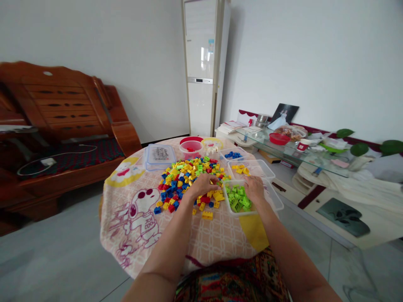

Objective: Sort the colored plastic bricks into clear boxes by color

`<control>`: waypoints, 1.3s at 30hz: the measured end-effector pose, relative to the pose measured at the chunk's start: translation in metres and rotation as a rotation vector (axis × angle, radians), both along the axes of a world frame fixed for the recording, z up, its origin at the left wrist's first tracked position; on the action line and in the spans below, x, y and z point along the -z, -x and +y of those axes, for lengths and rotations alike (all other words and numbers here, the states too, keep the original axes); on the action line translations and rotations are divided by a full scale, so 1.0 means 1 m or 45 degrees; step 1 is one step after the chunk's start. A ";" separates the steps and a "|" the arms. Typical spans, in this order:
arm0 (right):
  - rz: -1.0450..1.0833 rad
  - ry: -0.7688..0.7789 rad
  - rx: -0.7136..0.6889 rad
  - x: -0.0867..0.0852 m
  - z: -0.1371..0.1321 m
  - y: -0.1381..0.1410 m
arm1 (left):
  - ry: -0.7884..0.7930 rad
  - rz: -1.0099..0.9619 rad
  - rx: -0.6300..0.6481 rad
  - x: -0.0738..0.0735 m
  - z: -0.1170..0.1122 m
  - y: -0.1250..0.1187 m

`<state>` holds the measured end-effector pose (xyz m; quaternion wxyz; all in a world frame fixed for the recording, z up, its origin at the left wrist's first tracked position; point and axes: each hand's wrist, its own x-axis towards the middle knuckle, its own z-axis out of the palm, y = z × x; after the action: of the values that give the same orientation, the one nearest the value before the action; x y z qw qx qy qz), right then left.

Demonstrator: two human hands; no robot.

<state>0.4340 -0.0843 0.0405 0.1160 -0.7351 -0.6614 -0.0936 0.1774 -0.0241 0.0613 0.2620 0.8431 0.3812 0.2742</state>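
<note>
A heap of red, blue, yellow and green toy bricks (184, 176) lies on a small round table covered by a pink cartoon cloth (135, 218). My left hand (203, 184) rests on the near right part of the heap, fingers curled down among the bricks; what they grip is hidden. My right hand (253, 188) reaches into a clear tub of green bricks (277, 201), fingers bent over the green pieces. Behind it stand a clear tub with yellow bricks (262, 165) and another with blue bricks (233, 155).
A lidded clear box (159, 155), a round red-rimmed tub (191, 147) and a yellow-rimmed tub (212, 144) stand at the table's far side. A wooden sofa (63, 126) is at left, a tall white air conditioner (203, 67) behind, a cluttered glass table (292, 147) at right.
</note>
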 end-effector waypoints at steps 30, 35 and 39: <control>-0.021 0.015 0.000 -0.001 0.000 0.000 | 0.586 -0.997 -0.010 0.004 0.024 -0.076; 0.002 0.009 -0.002 0.001 0.001 -0.001 | 0.355 -0.911 -0.060 0.015 0.033 -0.057; 0.015 -0.001 -0.004 0.002 0.001 -0.001 | 0.170 -0.709 -0.195 0.026 0.032 -0.019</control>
<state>0.4349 -0.0833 0.0381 0.1202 -0.7345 -0.6619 -0.0895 0.1960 0.0080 0.0357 0.3898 0.6852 0.3743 0.4883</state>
